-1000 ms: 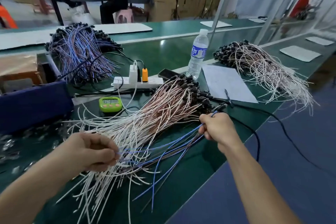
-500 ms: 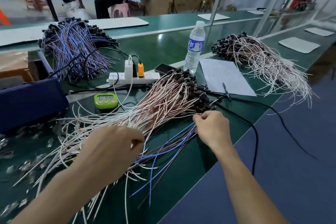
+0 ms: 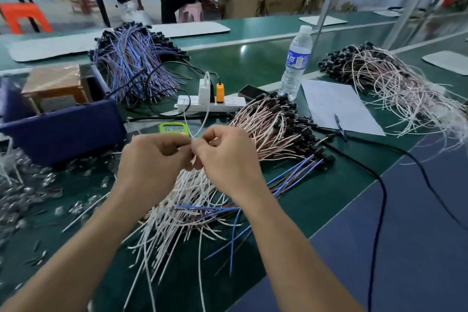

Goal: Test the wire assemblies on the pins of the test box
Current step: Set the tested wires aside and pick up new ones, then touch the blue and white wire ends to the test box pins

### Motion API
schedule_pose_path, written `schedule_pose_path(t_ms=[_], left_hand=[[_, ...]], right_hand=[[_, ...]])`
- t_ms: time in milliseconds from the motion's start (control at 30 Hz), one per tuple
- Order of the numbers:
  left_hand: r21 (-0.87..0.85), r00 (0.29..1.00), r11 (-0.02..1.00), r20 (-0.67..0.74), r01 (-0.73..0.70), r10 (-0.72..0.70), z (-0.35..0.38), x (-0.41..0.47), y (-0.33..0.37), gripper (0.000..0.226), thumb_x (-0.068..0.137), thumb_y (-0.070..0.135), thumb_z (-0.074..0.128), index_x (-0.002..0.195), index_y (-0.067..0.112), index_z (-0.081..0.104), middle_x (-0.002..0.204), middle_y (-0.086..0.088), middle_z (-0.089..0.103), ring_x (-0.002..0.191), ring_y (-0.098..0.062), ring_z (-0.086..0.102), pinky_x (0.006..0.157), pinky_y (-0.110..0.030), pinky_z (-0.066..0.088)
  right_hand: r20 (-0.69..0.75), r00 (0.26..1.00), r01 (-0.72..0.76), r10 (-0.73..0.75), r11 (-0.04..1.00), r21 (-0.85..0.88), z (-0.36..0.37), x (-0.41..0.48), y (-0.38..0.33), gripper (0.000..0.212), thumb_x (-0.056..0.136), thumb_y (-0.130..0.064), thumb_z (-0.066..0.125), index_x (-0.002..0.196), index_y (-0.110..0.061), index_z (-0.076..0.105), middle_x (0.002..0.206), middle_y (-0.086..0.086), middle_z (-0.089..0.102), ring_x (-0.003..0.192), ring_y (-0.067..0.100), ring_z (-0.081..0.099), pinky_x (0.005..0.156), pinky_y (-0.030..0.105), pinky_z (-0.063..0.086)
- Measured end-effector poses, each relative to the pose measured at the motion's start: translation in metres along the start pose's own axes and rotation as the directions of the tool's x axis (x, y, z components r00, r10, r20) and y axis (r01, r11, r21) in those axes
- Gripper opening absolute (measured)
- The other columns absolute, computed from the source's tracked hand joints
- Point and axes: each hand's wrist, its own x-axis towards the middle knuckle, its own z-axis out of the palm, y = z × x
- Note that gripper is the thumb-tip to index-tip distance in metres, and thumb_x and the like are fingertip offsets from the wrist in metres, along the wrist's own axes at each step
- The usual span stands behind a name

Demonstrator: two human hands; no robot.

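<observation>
Left hand [image 3: 154,157] and right hand [image 3: 228,157] meet over the wire pile [image 3: 266,124] on the table [image 3: 316,197], both pinching a white wire [image 3: 205,119]. We see no pins; we judge most testing remains.

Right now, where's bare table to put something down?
Bare green bench lies between the blue wire bundle, water bottle and power strip, and by the near edge between the loose blue wires and black cable. Crowded: the white wire pile in front, clear scraps left.

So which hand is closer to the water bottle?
Right. The right hand is below and left of the water bottle in the picture; the left hand sits beside it, farther left.
</observation>
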Motion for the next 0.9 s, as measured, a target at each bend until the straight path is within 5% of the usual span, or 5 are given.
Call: schedule_pose_path(t_ms=[233,433,567,800,900], left_hand=[[0.023,0.935,0.987,-0.324,0.161,-0.145,-0.067,-0.014,-0.03,0.04,0.098,0.04,0.052,0.065,0.026,0.069,0.051,0.003,0.063,0.042,-0.006,0.047,0.049,-0.037,0.042],[0.036,0.898,0.959,-0.361,0.282,-0.25,-0.158,-0.04,-0.053,0.043,0.08,-0.006,0.068,0.06,0.032,0.074,0.057,0.012,0.07,0.046,0.001,0.058,0.045,-0.011,0.044],[0.187,0.778,0.854,-0.537,0.486,-0.326,-0.208,-0.062,-0.085,0.047,0.081,0.014,0.081,0.04,0.025,0.06,0.037,0.018,0.052,0.033,0.0,0.047,0.039,-0.009,0.035],[0.286,0.56,0.655,-0.789,0.699,-0.253,-0.255,-0.103,-0.117,0.028,0.088,0.017,0.066,0.106,0.032,0.082,0.1,-0.003,0.08,0.093,-0.028,0.071,0.081,-0.031,0.054],[0.361,0.632,0.637,-0.728,0.682,-0.264,-0.266,-0.117,-0.135,0.056,0.081,0.009,0.069,0.134,0.028,0.068,0.135,-0.005,0.068,0.124,-0.029,0.061,0.105,-0.036,0.047]], right_hand=[[0.232,0.961,0.087,-0.148,0.963,0.254,0.067,-0.003,-0.059,0.018,0.088,-0.022,0.067,0.07,-0.019,0.069,0.06,0.001,0.071,0.044,0.007,0.057,0.047,0.025,0.046],[0.447,0.84,0.162,-0.308,0.928,0.335,0.137,-0.009,-0.112,0.011,0.084,-0.022,0.071,0.075,-0.026,0.075,0.066,-0.007,0.074,0.061,0.012,0.071,0.056,0.027,0.056],[0.589,0.718,0.191,-0.372,0.918,0.347,0.182,-0.014,-0.144,0.01,0.085,-0.035,0.077,0.082,-0.026,0.078,0.075,-0.014,0.076,0.074,0.006,0.072,0.068,0.031,0.061],[0.761,0.483,0.414,-0.433,0.879,0.237,0.266,-0.023,-0.161,0.012,0.085,-0.019,0.074,0.093,-0.024,0.082,0.083,-0.009,0.078,0.073,0.0,0.067,0.069,0.018,0.055],[0.848,0.351,0.604,-0.396,0.788,0.119,0.294,-0.02,-0.164,0.046,0.088,-0.006,0.062,0.13,-0.023,0.067,0.121,-0.004,0.073,0.103,0.012,0.067,0.096,0.025,0.053]])
